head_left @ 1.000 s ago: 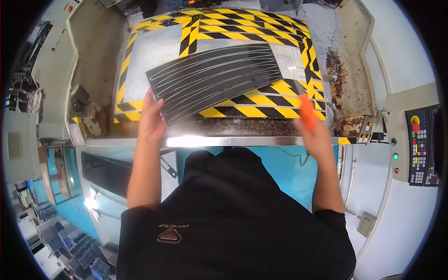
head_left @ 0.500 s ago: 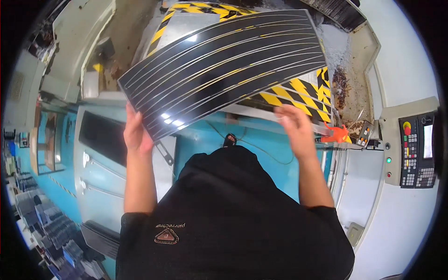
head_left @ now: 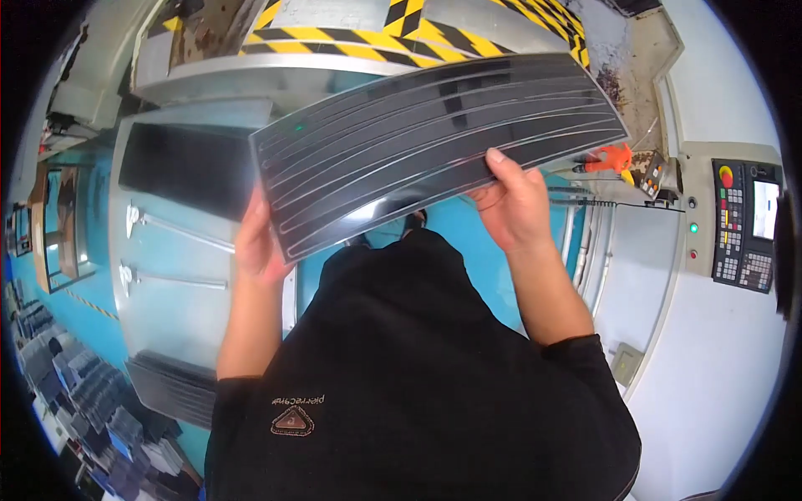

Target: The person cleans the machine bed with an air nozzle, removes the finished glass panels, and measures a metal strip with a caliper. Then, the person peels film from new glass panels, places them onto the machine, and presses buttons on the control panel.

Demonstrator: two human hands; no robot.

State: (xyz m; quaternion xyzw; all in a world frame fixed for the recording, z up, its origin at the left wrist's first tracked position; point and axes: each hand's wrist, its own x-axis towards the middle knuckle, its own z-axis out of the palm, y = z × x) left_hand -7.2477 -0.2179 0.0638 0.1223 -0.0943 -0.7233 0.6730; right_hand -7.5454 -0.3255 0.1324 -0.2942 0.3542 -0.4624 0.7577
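Observation:
A glossy black rectangular panel (head_left: 434,142) with long thin slots cut along its length is held up in front of me, tilted. My left hand (head_left: 261,238) grips its short left edge, the fingers hidden behind it. On the near long edge, my right hand (head_left: 515,200) is closed, thumb on the upper face and fingers underneath. Light glints off the panel near its lower left part. Left of it, a plain dark panel (head_left: 188,167) lies on a pale worktable (head_left: 175,313).
Behind the panel is a machine bed edged with yellow-black striped tape (head_left: 351,46). An orange-handled air gun (head_left: 614,159) hangs at the right, near a control panel (head_left: 743,230). A stack of dark sheets (head_left: 171,388) and many stacked pieces (head_left: 92,397) stand at the lower left.
My right hand has come to the panel's near edge and taken hold of it. The panel has come closer to me and away from the striped machine bed.

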